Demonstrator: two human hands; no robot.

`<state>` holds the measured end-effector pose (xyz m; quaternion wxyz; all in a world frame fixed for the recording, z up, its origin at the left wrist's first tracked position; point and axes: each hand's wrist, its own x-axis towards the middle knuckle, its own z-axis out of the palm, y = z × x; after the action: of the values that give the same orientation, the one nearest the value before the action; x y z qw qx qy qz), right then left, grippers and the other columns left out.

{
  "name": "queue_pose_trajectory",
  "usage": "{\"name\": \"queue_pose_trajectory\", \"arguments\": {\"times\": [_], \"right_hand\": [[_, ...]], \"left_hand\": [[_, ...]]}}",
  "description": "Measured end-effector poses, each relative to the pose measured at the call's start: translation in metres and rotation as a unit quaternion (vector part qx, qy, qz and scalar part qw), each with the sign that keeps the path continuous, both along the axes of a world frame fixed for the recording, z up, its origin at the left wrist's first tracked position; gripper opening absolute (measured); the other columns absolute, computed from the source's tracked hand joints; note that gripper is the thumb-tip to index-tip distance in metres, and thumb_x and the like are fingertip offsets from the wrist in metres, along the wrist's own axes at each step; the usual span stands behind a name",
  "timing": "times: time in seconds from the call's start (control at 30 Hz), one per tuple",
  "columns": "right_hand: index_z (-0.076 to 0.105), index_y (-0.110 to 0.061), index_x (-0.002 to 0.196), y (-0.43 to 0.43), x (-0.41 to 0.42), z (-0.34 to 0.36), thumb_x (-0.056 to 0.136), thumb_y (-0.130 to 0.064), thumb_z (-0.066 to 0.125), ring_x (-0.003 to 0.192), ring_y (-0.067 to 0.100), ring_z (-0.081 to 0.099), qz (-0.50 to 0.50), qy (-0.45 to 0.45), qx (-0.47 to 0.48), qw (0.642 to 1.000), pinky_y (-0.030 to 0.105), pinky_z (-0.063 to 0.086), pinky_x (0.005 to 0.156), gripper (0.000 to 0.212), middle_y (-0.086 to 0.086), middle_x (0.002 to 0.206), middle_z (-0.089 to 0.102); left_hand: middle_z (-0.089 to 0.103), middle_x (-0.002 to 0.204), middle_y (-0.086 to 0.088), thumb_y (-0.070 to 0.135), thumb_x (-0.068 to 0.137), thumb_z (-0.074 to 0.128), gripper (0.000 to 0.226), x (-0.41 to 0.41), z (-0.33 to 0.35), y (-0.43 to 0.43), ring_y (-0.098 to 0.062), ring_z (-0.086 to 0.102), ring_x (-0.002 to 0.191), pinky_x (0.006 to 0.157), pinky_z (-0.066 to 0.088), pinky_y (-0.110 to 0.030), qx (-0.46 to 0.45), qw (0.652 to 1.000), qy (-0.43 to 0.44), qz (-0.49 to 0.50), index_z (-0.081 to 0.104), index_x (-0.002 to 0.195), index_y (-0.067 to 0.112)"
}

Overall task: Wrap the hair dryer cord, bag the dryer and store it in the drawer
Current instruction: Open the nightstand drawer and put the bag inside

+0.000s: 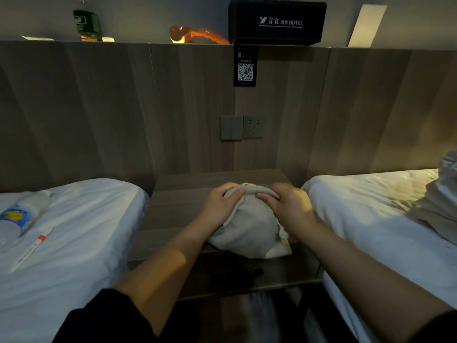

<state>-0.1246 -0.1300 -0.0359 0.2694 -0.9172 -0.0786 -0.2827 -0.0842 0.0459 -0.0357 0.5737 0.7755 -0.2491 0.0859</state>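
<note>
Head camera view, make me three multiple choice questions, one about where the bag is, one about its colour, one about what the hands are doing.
1. Where is the bag?
A. on the left bed
B. on the nightstand
C. on the shelf

2. What colour is the bag?
A. beige
B. black
C. red

3. What are the left hand and right hand doing?
A. resting on the beds
B. both gripping the bag's top
C. one pressing the wall switch

Answers:
1 B, it sits on the wooden top between the beds.
2 A, the cloth is pale beige.
3 B, fingers of both close on the gathered fabric.
</note>
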Motion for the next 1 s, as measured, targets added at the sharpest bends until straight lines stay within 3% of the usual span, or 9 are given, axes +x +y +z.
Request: {"name": "queue_pose_trajectory", "arguments": {"times": [0.2, 0.33, 0.43, 0.53, 0.6, 0.67, 0.77, 0.9, 1.0], "right_hand": [[0.06, -0.01, 0.064, -0.014, -0.04, -0.007, 0.081, -0.039, 0.065, 0.061, 0.025, 0.059, -0.039, -0.098, -0.037, 0.994, 0.035, 0.048, 0.058, 0.034, 0.008, 0.062, 0.062], [0.059, -0.009, 0.06, -0.026, -0.062, -0.026, 0.08, -0.042, 0.061, 0.057, 0.027, 0.059, -0.019, -0.071, -0.089, 0.993, 0.034, 0.044, 0.053, 0.037, 0.009, 0.058, 0.061], [0.057, -0.01, 0.058, -0.039, -0.08, -0.041, 0.079, -0.04, 0.062, 0.056, 0.028, 0.058, -0.025, -0.068, -0.123, 0.99, 0.028, 0.028, 0.053, 0.037, 0.01, 0.056, 0.061], [0.056, -0.009, 0.056, -0.054, -0.095, -0.052, 0.079, -0.035, 0.068, 0.056, 0.031, 0.059, -0.05, -0.06, -0.126, 0.989, 0.024, 0.018, 0.052, 0.037, 0.013, 0.055, 0.061], [0.059, -0.007, 0.058, -0.061, -0.103, -0.059, 0.079, -0.037, 0.069, 0.058, 0.033, 0.061, -0.07, -0.053, -0.133, 0.987, 0.028, 0.026, 0.053, 0.037, 0.014, 0.057, 0.063], [0.063, -0.007, 0.063, -0.068, -0.107, -0.066, 0.079, -0.042, 0.066, 0.062, 0.033, 0.063, -0.092, -0.044, -0.134, 0.986, 0.03, 0.033, 0.052, 0.039, 0.015, 0.061, 0.065], [0.064, -0.006, 0.066, -0.075, -0.114, -0.072, 0.079, -0.039, 0.069, 0.069, 0.033, 0.063, -0.116, -0.022, -0.087, 0.989, 0.034, 0.039, 0.056, 0.036, 0.016, 0.067, 0.068], [0.065, -0.006, 0.063, -0.074, -0.123, -0.074, 0.079, -0.034, 0.071, 0.067, 0.033, 0.064, -0.113, -0.019, -0.048, 0.992, 0.037, 0.047, 0.059, 0.033, 0.016, 0.065, 0.067], [0.05, -0.012, 0.054, -0.07, -0.126, -0.074, 0.079, -0.035, 0.071, 0.063, 0.033, 0.062, -0.116, -0.01, -0.035, 0.993, 0.037, 0.046, 0.057, 0.04, 0.015, 0.059, 0.062]], "left_hand": [[0.064, 0.088, 0.014, 0.024, 0.093, 0.054, 0.013, -0.036, -0.014, -0.007, 0.016, 0.057, 0.078, 0.071, 0.042, -0.003, -0.019, 0.998, 0.042, -0.044, 0.067, 0.096, 0.02], [0.066, 0.095, 0.003, 0.031, 0.092, 0.055, 0.02, -0.053, -0.044, -0.009, -0.006, 0.06, 0.089, 0.076, 0.046, -0.016, 0.003, 0.994, 0.095, -0.049, 0.064, 0.103, 0.017], [0.064, 0.098, -0.004, 0.027, 0.095, 0.05, 0.023, -0.062, -0.07, -0.005, -0.015, 0.059, 0.091, 0.075, 0.046, -0.021, 0.007, 0.989, 0.143, -0.024, 0.059, 0.108, 0.011], [0.063, 0.119, -0.009, 0.025, 0.098, 0.042, 0.029, -0.064, -0.099, 0.006, -0.021, 0.057, 0.11, 0.091, 0.042, -0.029, 0.17, 0.984, 0.056, 0.021, 0.061, 0.114, 0.01], [0.048, 0.142, -0.003, 0.026, 0.098, 0.041, 0.033, -0.066, -0.108, 0.009, -0.019, 0.045, 0.129, 0.103, 0.034, -0.029, 0.272, 0.962, 0.001, 0.02, 0.057, 0.124, 0.011], [0.043, 0.143, 0.0, 0.027, 0.097, 0.041, 0.032, -0.072, -0.111, 0.008, -0.021, 0.048, 0.124, 0.098, 0.039, -0.032, 0.33, 0.942, -0.054, 0.018, 0.056, 0.122, 0.014], [0.052, 0.121, -0.007, 0.025, 0.096, 0.041, 0.026, -0.077, -0.122, 0.007, -0.029, 0.056, 0.1, 0.082, 0.046, -0.038, 0.364, 0.926, -0.094, 0.025, 0.057, 0.114, 0.013], [0.051, 0.135, -0.013, 0.032, 0.099, 0.035, 0.041, -0.073, -0.142, 0.013, -0.031, 0.05, 0.12, 0.095, 0.04, -0.035, 0.427, 0.902, 0.062, 0.029, 0.044, 0.135, 0.015], [0.055, 0.129, -0.017, 0.034, 0.1, 0.033, 0.038, -0.073, -0.141, 0.012, -0.032, 0.052, 0.115, 0.09, 0.041, -0.035, 0.41, 0.904, 0.119, 0.032, 0.05, 0.127, 0.013]]}}
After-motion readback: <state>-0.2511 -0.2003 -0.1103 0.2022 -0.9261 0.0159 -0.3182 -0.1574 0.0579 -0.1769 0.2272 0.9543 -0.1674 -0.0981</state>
